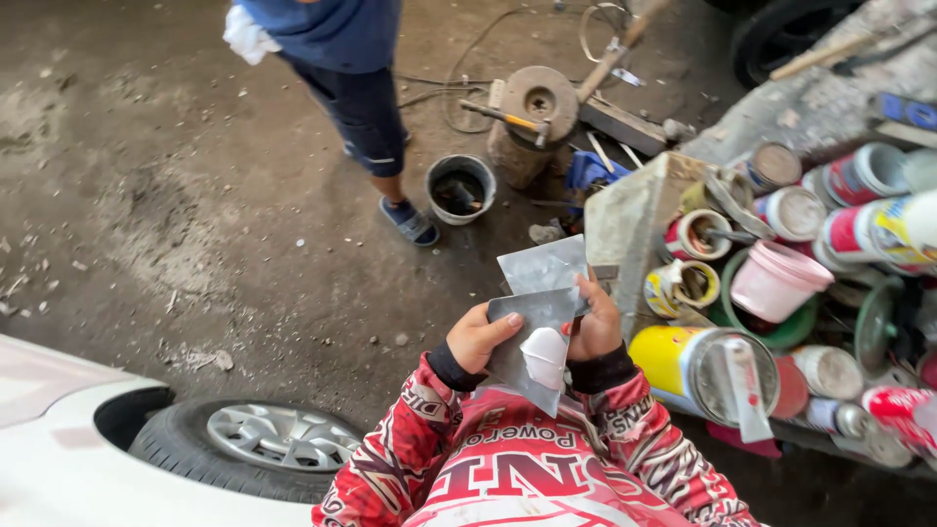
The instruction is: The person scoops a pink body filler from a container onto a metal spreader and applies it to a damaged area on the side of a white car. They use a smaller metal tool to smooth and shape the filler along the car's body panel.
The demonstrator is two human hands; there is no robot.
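A person in a red, white and black patterned long-sleeved jersey [517, 468] stands on a dirty concrete floor [195, 195], working two flat grey metal spreader blades. The left hand [478, 337] is closed in a grip on the near grey blade [527, 342], which carries a lump of pale whitish filler paste [545, 356] on its face. The right hand [597, 327] is closed in a grip on the second grey blade [544, 265], held just beyond the first and overlapping it. Both blades sit in front of the chest, between the two hands.

Just right of the hands, a cluttered desk [625, 215] holds open and lidded paint cans, a pink plastic tub [779, 278] and a large yellow tin lying on its side [683, 361] with a tube resting against its lid. At far centre a second person in dark shorts and sandals [361, 98] stands beside a small grey bucket [461, 188] and a hammer [508, 117] laid across a round block. At near left, the wheel and fender of a white car [244, 439] edge into view.
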